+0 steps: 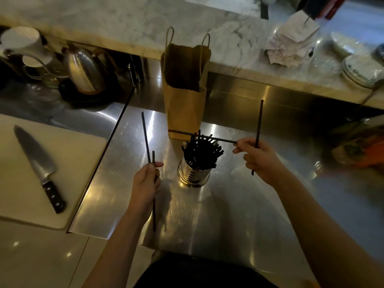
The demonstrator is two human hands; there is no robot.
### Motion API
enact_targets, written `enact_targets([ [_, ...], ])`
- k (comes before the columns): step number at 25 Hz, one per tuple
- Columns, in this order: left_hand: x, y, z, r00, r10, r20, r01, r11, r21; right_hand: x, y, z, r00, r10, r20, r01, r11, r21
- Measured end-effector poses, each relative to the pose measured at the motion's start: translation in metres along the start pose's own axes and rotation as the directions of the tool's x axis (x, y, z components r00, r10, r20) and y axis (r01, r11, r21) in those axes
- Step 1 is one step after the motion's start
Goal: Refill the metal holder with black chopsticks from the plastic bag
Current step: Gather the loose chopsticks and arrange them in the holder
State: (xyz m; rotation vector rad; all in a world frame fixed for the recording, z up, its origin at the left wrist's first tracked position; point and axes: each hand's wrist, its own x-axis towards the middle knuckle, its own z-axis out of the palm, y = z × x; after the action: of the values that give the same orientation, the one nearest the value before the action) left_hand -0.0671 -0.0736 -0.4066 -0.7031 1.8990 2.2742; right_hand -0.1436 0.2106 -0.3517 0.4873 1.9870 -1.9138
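Two black chopsticks (148, 140) are gripped in the curled fingers of the left hand (145, 183), and two more chopsticks (258, 125) are pinched in the right hand (259, 159), one upright and one laid level across the metal holder (194, 171), which stands between the two hands on the steel counter (228, 204) and is already crowded with chopsticks. Just beyond the holder an open brown paper bag (185, 96) is seen upright, while a knife (39, 167) on a white cutting board (79, 163) lies left of the left hand and a kettle (85, 71) farther back.
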Motion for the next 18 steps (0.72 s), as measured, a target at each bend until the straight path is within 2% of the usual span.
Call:
enact_targets([
  [2,-0.002,0.015,0.006,0.997,0.049,0.062,-0.048,0.999,-0.017,-0.011,-0.008,0.005,1.000,-0.009,-0.016,0.011,0.992,0.123],
  [5,-0.005,0.045,0.018,0.983,0.125,0.132,-0.118,0.991,-0.064,-0.034,-0.020,0.031,0.997,-0.053,-0.048,0.062,0.974,0.220],
  [10,-0.008,0.094,0.050,0.959,0.236,0.154,-0.169,0.919,-0.357,-0.067,-0.011,0.089,0.993,-0.074,-0.088,0.098,0.947,0.306],
  [14,-0.005,0.110,0.067,0.943,0.302,0.139,-0.226,0.889,-0.399,-0.066,0.000,0.105,0.980,-0.061,-0.188,0.108,0.961,0.256],
  [18,-0.005,0.112,0.074,0.924,0.365,0.116,-0.313,0.894,-0.322,-0.076,0.005,0.116,0.990,-0.070,-0.126,0.081,0.993,0.089],
])
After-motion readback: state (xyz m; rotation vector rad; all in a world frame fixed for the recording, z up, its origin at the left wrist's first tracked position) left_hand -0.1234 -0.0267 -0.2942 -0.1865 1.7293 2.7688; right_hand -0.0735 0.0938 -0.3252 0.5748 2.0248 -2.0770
